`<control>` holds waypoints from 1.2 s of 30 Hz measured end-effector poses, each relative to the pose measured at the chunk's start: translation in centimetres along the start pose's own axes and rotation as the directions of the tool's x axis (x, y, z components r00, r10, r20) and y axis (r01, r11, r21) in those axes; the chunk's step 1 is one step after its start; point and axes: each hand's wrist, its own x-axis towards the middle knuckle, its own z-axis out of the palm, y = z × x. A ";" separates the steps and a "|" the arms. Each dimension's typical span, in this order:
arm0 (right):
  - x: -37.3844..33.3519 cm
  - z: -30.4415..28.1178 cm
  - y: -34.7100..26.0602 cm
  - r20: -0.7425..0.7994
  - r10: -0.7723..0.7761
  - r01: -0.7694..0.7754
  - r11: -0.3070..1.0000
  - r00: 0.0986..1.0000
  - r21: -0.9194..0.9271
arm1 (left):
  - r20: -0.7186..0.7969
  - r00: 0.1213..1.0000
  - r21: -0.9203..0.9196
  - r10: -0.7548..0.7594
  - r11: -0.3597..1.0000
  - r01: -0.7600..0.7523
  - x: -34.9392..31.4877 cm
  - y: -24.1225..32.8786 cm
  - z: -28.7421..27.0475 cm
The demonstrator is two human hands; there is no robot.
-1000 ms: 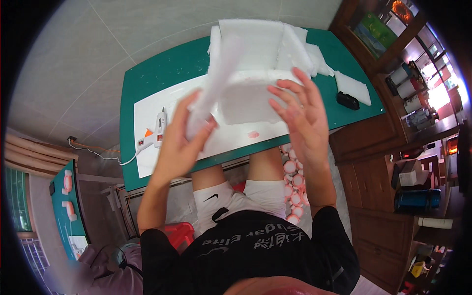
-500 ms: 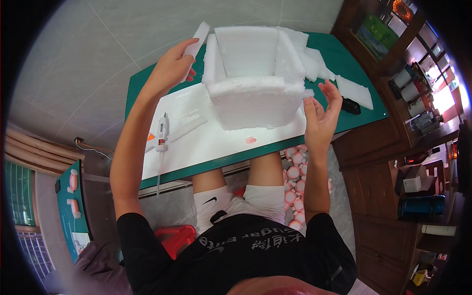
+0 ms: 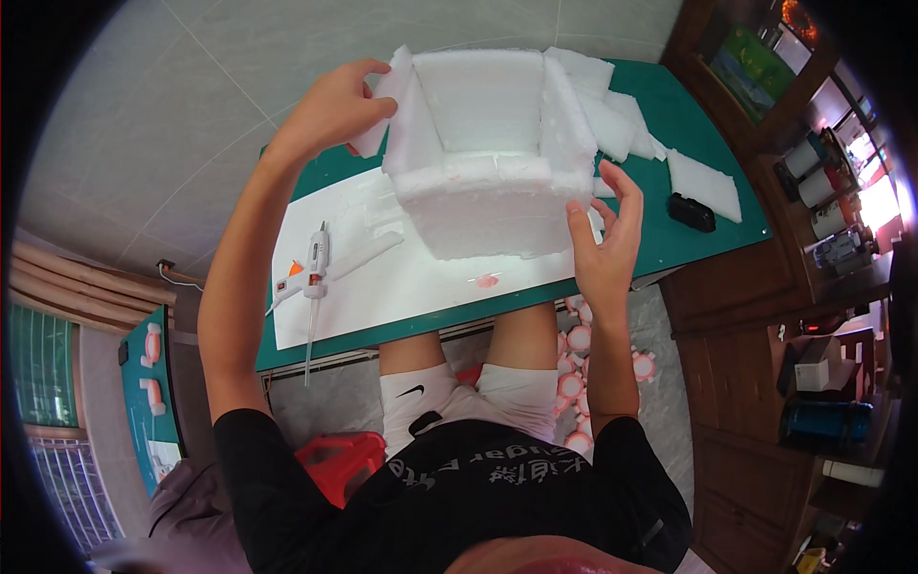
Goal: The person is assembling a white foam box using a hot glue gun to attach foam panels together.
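A white foam box without a lid stands on the table, its walls made of foam panels. My left hand grips a flat foam strip between thumb and fingers. The strip is beside the box's left wall; whether they touch is hard to tell. By the front right corner of the box is my right hand, open, with thumb and curved fingers apart. A white glue gun with an orange trigger lies on a white board at the left, next to a loose narrow foam strip.
Foam sheets overlap at the box's far right, and another foam piece lies beside a black object. All rest on the green table. Below are a red stool and several pink-and-white round items. Wooden cabinets line the right.
My left hand has brought the foam strip down and toward me, beside the box's left wall. My right hand has shifted slightly left, nearer the box's front corner.
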 end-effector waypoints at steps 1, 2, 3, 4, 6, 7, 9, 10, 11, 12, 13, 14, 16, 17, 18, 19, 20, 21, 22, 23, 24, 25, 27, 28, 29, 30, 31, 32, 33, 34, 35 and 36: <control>0.1 0.1 -0.1 0.004 0.002 -0.002 1.000 1.000 0.006 | 0.005 1.000 0.006 0.021 1.000 -0.021 0.1 -0.1 0.5; 0.1 0.2 -0.1 0.000 -0.004 0.004 1.000 1.000 -0.005 | 0.011 0.999 0.011 0.043 0.999 -0.043 0.2 -0.1 0.8; 0.1 0.3 -0.1 -0.004 -0.010 0.010 1.000 1.000 -0.016 | 0.011 0.999 0.014 0.037 0.999 -0.037 0.2 0.0 1.0; 0.1 0.2 0.0 -0.005 -0.009 0.009 1.000 1.000 -0.017 | 0.023 0.999 0.028 0.039 0.999 -0.040 0.2 0.4 1.3; 0.0 0.0 0.3 0.026 0.030 -0.030 1.000 0.999 0.004 | 0.038 0.998 0.042 0.043 0.998 -0.044 0.5 0.3 1.8; 0.0 0.0 0.3 0.026 0.033 -0.033 0.999 0.999 0.005 | 0.013 0.996 0.063 0.086 0.994 -0.086 0.6 -0.2 1.9; -0.1 -0.1 0.4 0.034 0.028 -0.028 1.000 0.999 -0.013 | -0.009 0.992 0.088 0.129 0.988 -0.127 0.7 -0.9 1.7; -0.1 -0.1 0.5 0.033 0.031 -0.031 0.999 0.999 -0.014 | -0.005 0.990 0.131 0.141 0.982 -0.139 0.8 -1.1 1.6; -0.1 -0.1 0.7 0.033 0.026 -0.026 1.000 0.999 -0.013 | -0.001 0.988 0.174 0.152 0.973 -0.150 0.9 -1.3 1.5; -0.1 -0.1 0.8 0.033 0.021 -0.021 1.000 0.999 -0.011 | 0.002 0.988 0.174 0.153 0.973 -0.151 1.0 -1.4 1.4; -0.1 -0.1 0.9 0.033 0.022 -0.022 1.000 0.999 -0.009 | -0.029 0.991 0.108 0.131 0.986 -0.127 1.0 -1.6 1.3; -0.1 -0.1 0.9 0.032 0.022 -0.022 1.000 0.999 -0.007 | -0.059 0.992 0.042 0.108 0.994 -0.106 0.9 -1.8 1.2; -0.2 -0.1 0.9 0.029 0.022 -0.022 1.000 0.999 -0.004 | -0.023 0.998 -0.180 0.052 0.982 -0.055 0.6 -2.6 1.0; -0.2 -0.1 0.9 0.036 0.027 -0.027 1.000 0.999 -0.002 | 0.025 1.000 -0.393 0.006 0.920 0.004 0.5 -2.9 1.1; -0.2 -0.1 0.8 0.043 0.031 -0.031 1.000 0.999 0.000 | 0.025 1.000 -0.391 0.007 0.920 0.003 0.4 -3.1 1.3; -0.2 -0.1 0.9 0.044 0.032 -0.032 0.999 0.999 0.000 | 0.049 0.999 -0.444 -0.017 0.895 0.037 0.1 -3.1 1.7; -0.2 -0.1 0.9 0.047 0.028 -0.027 1.000 0.998 -0.009 | 0.073 0.997 -0.495 -0.040 0.866 0.071 0.0 -3.0 2.0; -0.2 -0.1 0.9 0.051 0.024 -0.023 1.000 0.998 -0.016 | 0.073 0.996 -0.495 -0.041 0.866 0.072 0.0 -3.0 2.2; -0.2 -0.1 0.9 0.053 0.023 -0.022 1.000 0.998 -0.016 | 0.054 0.998 -0.459 -0.024 0.887 0.046 0.1 -2.9 2.4; -0.2 -0.1 0.8 0.050 0.019 -0.018 1.000 0.999 -0.022 | 0.036 0.999 -0.421 -0.006 0.907 0.021 0.1 -3.0 2.6; -0.3 -0.2 0.8 0.047 0.016 -0.015 1.000 0.999 -0.028 | 0.035 0.999 -0.422 -0.007 0.906 0.021 0.2 -3.3 2.7; -0.3 -0.1 0.9 0.047 0.015 -0.014 1.000 0.999 -0.028 | 0.015 0.999 -0.291 0.050 0.956 -0.044 0.2 -3.5 2.8; -0.3 -0.2 0.9 0.048 0.014 -0.013 1.000 0.999 -0.025 | 0.003 0.994 -0.154 0.110 0.982 -0.108 0.2 -3.9 2.8; -0.3 -0.1 1.0 0.047 0.015 -0.014 1.000 0.999 -0.026 | 0.013 0.996 -0.210 0.087 0.974 -0.082 -0.2 -3.6 2.7; -0.3 -0.1 1.1 0.042 0.003 -0.002 1.000 0.999 -0.028 | 0.026 0.998 -0.265 0.064 0.963 -0.055 -0.3 -3.4 2.7; -0.3 0.0 1.1 0.037 -0.008 0.009 1.000 0.999 -0.030 | 0.028 0.998 -0.264 0.064 0.963 -0.054 -0.2 -3.7 2.6; -0.3 -0.1 1.0 0.035 -0.010 0.011 0.999 0.999 -0.032 | 0.043 0.996 -0.269 0.077 0.961 -0.063 -0.1 -3.9 2.4; -0.2 -0.1 0.9 0.035 -0.012 0.013 0.999 0.999 -0.043 | 0.057 0.994 -0.274 0.089 0.959 -0.070 0.0 -4.0 2.2; -0.2 -0.1 0.7 0.035 -0.014 0.016 0.998 0.999 -0.055 | 0.056 0.994 -0.275 0.091 0.959 -0.073 0.0 -4.0 2.2; -0.2 -0.1 0.8 0.036 -0.013 0.015 0.998 0.999 -0.055 | 0.063 0.993 -0.271 0.096 0.959 -0.076 0.0 -3.8 2.2; -0.2 -0.1 0.9 0.037 -0.001 0.003 0.998 0.999 -0.056 | 0.069 0.992 -0.268 0.102 0.960 -0.080 0.0 -3.7 2.2; -0.2 -0.2 1.0 0.038 0.011 -0.009 0.998 0.999 -0.056 | 0.069 0.992 -0.270 0.101 0.960 -0.079 0.1 -3.7 2.2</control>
